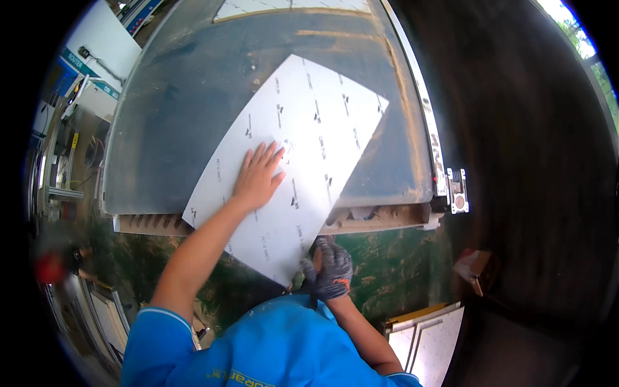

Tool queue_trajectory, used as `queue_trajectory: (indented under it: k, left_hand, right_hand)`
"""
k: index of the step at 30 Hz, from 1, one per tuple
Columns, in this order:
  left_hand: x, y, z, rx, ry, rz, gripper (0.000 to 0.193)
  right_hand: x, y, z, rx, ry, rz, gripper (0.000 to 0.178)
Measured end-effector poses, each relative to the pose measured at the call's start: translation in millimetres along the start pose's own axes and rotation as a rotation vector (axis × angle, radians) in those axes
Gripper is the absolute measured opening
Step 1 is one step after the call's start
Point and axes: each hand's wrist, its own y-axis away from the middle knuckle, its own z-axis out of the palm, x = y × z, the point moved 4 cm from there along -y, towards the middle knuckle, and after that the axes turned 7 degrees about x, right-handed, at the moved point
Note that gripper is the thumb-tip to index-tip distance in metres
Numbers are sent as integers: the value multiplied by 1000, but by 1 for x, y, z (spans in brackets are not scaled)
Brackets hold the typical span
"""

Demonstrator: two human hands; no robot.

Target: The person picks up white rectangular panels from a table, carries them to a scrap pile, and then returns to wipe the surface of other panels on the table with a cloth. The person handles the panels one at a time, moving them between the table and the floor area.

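Note:
A white rectangular panel with printed film over its face lies at a slant on the dark machine bed. Its near corner juts past the bed's front edge toward my body. My left hand is bare and rests flat on the panel, fingers stretched out. Beside the panel's near right edge, my right hand wears a grey knit glove with an orange mark. Its fingers are curled in; what they hold is hidden from this angle.
At the bed's far end lies another white sheet. Sawdust lines the right side. White-faced panels stand at the lower right, near a small brown box. A pale machine cabinet is at the left. The green floor is dusty.

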Motion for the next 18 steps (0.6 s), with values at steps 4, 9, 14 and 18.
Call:
queue_trajectory:
  k: [4,9,14,18]
  left_hand:
    - [-2,18,-3,39,-41,-15,58]
    - [-3,19,-2,40,-26,-36,60]
    - [-4,13,-5,-43,26,-81,61]
    - [-6,8,-7,-81,30,-71,60]
  right_hand:
    - [-39,-33,47,-128,-261,-443,65]
    - [-19,-90,69,-194,-203,-633,70]
    - [85,-259,55,-194,369,-536,87]
    - [181,-416,14,-81,266,-305,84]
